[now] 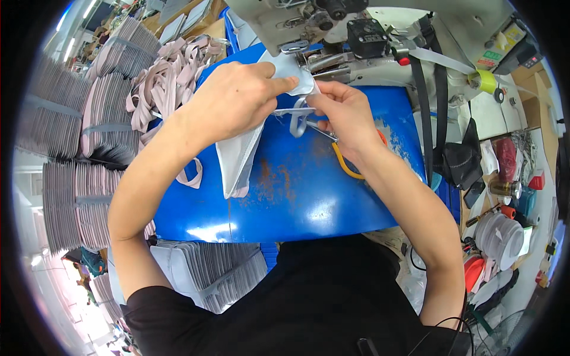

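Observation:
My left hand point(240, 98) is closed over a pale fabric piece point(238, 160), its index finger stretched onto a light-blue rounded part point(303, 82) beneath the sewing machine's head. White and pinkish layers hang below that hand over the blue table. Thumb and fingers of my right hand point(344, 113) pinch the edge of the work beside the machine's needle area. A narrow pale strap point(297, 123) loops between both hands. Scissors with yellow-orange handles point(343, 163) show under my right hand and wrist; whether the fingers hold them I cannot tell.
The sewing machine point(409, 26) stands across the far side of the worn blue table point(285, 207). Pinkish straps point(169, 80) lie heaped at the far left, beside tied stacks of fabric pieces point(110, 121). Another stack point(219, 267) sits below the near edge. Black straps point(439, 101) hang at right.

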